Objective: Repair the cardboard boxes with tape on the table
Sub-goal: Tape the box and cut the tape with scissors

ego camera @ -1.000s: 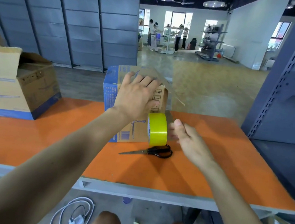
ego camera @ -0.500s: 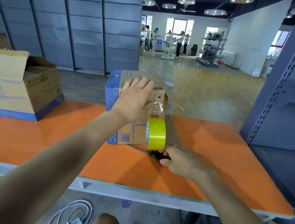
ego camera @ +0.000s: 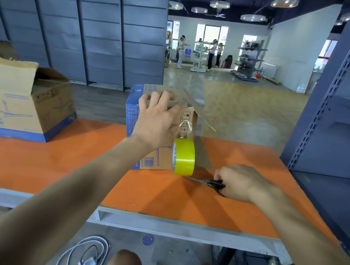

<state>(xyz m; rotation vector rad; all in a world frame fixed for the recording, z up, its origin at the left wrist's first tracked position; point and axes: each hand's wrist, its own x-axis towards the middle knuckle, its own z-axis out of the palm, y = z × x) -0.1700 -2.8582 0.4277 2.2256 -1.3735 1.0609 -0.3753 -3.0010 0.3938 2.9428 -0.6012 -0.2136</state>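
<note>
Orange table (ego camera: 33,165) in a warehouse hall, with grey partition panels (ego camera: 93,34) behind, a grey shelving upright (ego camera: 327,107) at right and a white cable (ego camera: 82,251) on the floor beneath. Small cardboard box (ego camera: 131,109) at table centre, flap raised at right, left hand (ego camera: 157,121) pressing flat on it with fingers spread; yellow tape roll (ego camera: 185,158) on edge at its near right corner, clear strip (ego camera: 184,126) running up the box. Scissors (ego camera: 207,182) just right of the roll, lengthwise across the table, blades pointing left at it, right hand (ego camera: 240,182) curled round the black handles; larger open box (ego camera: 8,98) well apart at left.
</note>
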